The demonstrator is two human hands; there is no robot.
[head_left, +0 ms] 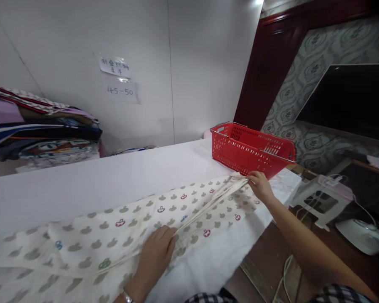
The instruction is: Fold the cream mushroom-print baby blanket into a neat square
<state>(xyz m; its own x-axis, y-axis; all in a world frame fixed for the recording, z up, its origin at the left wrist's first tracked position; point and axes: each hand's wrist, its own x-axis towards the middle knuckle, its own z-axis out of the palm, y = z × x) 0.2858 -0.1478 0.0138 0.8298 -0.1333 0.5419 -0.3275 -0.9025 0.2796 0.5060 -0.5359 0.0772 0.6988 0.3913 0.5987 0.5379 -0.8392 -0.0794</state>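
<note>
A long white cloth (164, 207) printed with grey apple-like shapes and a few coloured motifs lies along the front of the white-covered table. A folded or hemmed edge runs lengthwise down its middle. My right hand (260, 185) pinches the far right end of that edge, close to the red basket. Nearer to me, my left hand (156, 252) is closed on the same edge around the cloth's middle, its fingertips partly hidden. Between the two hands the edge is drawn fairly straight. To the left, the cloth lies loosely rippled and runs out of view.
A red plastic shopping basket (249, 147) with metal handles stands at the table's back right. Folded clothes (47, 126) are stacked at the left against the grey wall. Right of the table are a white stool (322, 202) with cables and a dark screen (350, 101).
</note>
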